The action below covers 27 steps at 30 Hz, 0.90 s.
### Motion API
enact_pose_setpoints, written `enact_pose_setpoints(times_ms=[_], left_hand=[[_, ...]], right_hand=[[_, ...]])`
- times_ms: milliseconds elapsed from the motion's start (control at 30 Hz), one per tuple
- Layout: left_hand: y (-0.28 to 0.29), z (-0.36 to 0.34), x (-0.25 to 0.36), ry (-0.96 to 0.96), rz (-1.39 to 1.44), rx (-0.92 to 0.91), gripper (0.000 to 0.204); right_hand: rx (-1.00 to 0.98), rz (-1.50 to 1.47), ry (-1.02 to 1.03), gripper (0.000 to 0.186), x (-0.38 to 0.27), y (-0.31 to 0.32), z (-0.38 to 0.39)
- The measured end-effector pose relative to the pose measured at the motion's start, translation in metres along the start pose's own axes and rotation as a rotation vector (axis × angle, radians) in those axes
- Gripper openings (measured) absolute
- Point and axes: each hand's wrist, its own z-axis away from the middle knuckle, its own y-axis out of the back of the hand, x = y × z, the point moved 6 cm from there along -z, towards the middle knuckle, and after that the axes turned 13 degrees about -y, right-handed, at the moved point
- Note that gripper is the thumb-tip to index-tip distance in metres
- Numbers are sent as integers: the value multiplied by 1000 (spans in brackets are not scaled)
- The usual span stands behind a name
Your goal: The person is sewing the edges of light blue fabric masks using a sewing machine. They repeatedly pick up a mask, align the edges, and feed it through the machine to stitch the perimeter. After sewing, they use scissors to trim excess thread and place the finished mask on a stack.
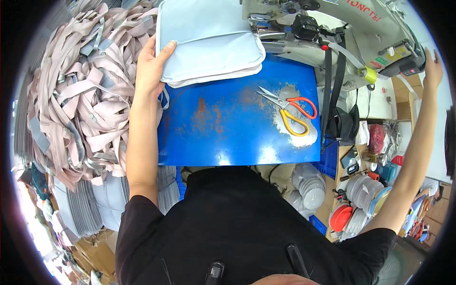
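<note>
My left hand (153, 64) grips the left edge of a light blue padded fabric pouch (209, 52), its thumb on top and the other fingers underneath. The pouch lies at the far side of the blue work surface (213, 147), its right edge by the presser area of a sewing machine (285, 38). My right arm reaches far out to the right, and my right hand (433, 71) is at the machine's right end, next to the handwheel (418, 54). Its fingers are too small and bent by the lens to make out.
Scissors (287, 107) with one red and one yellow handle lie open on the blue surface. A large heap of pinkish-grey zipper strips (85, 104) rises at the left, above stacked grey-blue panels (107, 204). Thread spools (361, 194) and small parts crowd the right side.
</note>
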Motion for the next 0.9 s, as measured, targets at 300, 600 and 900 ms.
enact_pose_setpoints(times_ms=[300, 600, 900], left_hand=[[27, 50, -29, 61, -80, 91, 66], [92, 111, -79, 111, -189, 239, 73], [89, 103, -82, 114, -115, 252, 71]], right_hand=[[-280, -969, -465, 51, 77, -56, 43], [-337, 41, 74, 35, -13, -34, 378], [-1658, 182, -252, 82, -87, -81, 503]])
